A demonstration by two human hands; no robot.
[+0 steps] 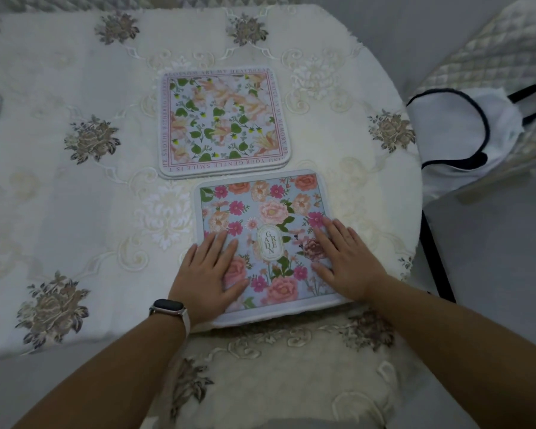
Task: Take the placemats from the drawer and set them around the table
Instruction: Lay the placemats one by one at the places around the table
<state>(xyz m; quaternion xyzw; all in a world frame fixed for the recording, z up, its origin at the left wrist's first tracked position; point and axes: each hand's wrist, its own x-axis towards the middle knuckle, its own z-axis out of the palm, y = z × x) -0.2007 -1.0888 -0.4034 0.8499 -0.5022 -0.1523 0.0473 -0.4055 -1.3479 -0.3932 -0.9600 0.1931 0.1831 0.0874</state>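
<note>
Head view shows your left hand (212, 274) and right hand (345, 261) spread flat, gripping nothing, on the rose placemat (265, 212), which could slide off the tablecloth (75, 212) edge if you push it nearer.

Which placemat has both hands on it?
The pink-rose placemat marked "Garden", nearest the table edge: left hand and right hand lie flat on it. The lily-print stack beyond is untouched.

Both hands flat on rose placemat (266, 239) at table edge (75, 345): left hand (209, 274) at 8 o'clock, right hand (345, 263) at 4 o'clock. Placemat stack (220, 122) just beyond, 12 o'clock.
</note>
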